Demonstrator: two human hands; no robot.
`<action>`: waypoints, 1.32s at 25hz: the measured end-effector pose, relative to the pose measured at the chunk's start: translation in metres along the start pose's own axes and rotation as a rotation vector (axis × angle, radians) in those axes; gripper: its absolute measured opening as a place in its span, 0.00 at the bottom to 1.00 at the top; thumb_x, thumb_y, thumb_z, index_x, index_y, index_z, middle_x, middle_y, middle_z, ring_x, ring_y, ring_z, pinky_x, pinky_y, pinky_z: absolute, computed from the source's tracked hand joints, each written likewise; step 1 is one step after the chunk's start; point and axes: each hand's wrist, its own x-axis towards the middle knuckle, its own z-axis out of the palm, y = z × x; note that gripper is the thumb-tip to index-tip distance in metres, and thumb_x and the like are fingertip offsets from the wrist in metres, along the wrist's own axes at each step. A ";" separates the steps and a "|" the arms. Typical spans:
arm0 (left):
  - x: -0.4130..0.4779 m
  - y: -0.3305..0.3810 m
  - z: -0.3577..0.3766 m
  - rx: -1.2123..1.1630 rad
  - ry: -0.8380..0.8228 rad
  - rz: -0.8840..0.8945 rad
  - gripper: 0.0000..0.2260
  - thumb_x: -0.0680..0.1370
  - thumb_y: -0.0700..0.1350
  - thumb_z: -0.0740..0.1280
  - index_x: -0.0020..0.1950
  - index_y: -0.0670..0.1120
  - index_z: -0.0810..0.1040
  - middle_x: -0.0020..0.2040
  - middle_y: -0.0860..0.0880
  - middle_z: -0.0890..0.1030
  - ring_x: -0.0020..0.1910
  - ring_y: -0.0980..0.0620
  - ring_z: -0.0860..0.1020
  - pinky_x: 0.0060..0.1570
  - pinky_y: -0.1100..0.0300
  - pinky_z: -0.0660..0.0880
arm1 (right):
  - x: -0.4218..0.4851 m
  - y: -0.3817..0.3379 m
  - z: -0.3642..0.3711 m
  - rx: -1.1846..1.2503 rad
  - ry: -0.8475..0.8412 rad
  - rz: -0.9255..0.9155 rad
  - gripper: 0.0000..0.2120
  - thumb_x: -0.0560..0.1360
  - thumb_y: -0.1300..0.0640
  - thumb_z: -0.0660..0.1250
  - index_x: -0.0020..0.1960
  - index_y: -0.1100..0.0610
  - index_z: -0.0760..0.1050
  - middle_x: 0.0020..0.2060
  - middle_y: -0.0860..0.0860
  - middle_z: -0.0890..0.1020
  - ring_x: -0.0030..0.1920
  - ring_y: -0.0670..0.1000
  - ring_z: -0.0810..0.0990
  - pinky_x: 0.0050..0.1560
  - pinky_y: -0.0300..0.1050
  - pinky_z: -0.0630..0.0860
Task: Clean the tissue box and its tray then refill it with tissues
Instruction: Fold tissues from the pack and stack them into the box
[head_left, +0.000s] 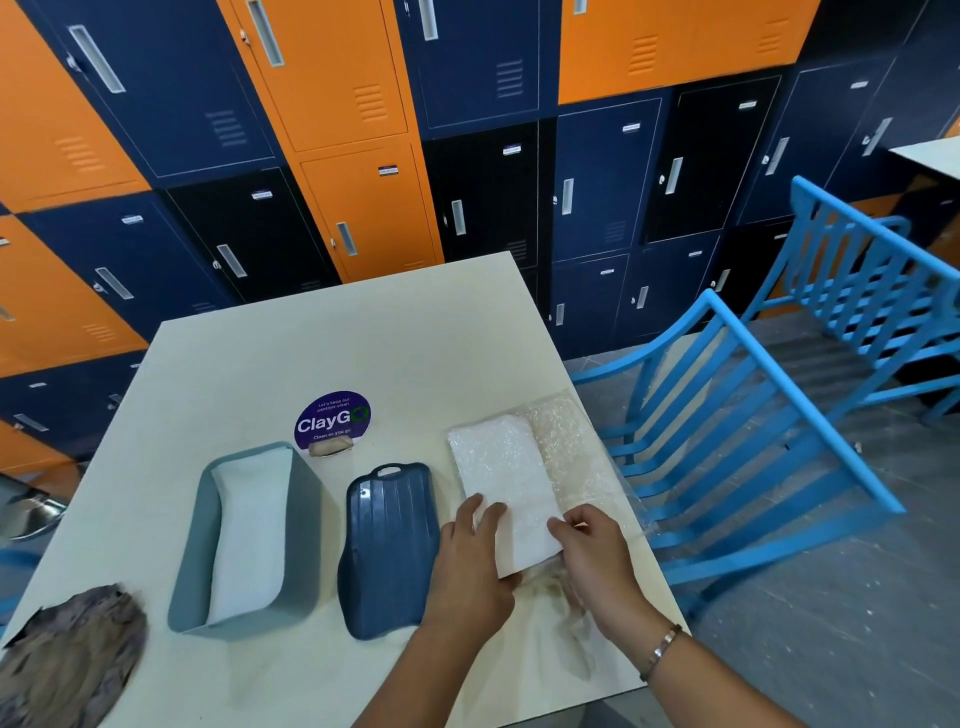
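A light blue-grey tissue box tray (298, 525) stands open on the table's left half with white tissues (247, 530) lying inside it. To its right lies the dark blue ribbed lid (387, 545), flat on the table. Further right, a white stack of tissues (501, 483) lies partly inside a clear plastic wrapper (571, 457). My left hand (470, 566) grips the near left corner of the stack. My right hand (597, 561) pinches its near right edge beside the wrapper.
A round purple "ClayGo" sign (332, 423) stands behind the lid. A grey-brown cloth (72, 654) lies at the table's near left corner. Blue slatted chairs (753, 431) stand right of the table (337, 343). Orange and navy lockers (363, 156) fill the background.
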 end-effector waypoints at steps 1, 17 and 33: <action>-0.001 0.000 0.001 0.000 0.003 0.000 0.37 0.75 0.45 0.74 0.79 0.57 0.59 0.81 0.55 0.52 0.75 0.51 0.60 0.70 0.60 0.65 | 0.001 0.002 -0.002 0.045 0.012 0.019 0.08 0.78 0.58 0.67 0.42 0.60 0.75 0.34 0.53 0.76 0.35 0.53 0.74 0.38 0.47 0.71; -0.001 -0.007 0.002 0.020 -0.001 0.036 0.40 0.74 0.52 0.76 0.80 0.55 0.58 0.81 0.53 0.54 0.75 0.47 0.62 0.71 0.56 0.65 | -0.023 -0.015 -0.020 0.449 -0.210 0.312 0.05 0.74 0.65 0.67 0.49 0.63 0.77 0.36 0.58 0.80 0.29 0.53 0.78 0.27 0.42 0.67; -0.011 -0.019 -0.015 -0.191 -0.114 -0.029 0.24 0.77 0.58 0.67 0.70 0.49 0.74 0.67 0.50 0.78 0.67 0.49 0.76 0.56 0.75 0.66 | -0.116 -0.095 -0.034 0.807 -0.588 0.470 0.13 0.68 0.66 0.63 0.52 0.63 0.77 0.36 0.59 0.76 0.28 0.51 0.70 0.26 0.41 0.67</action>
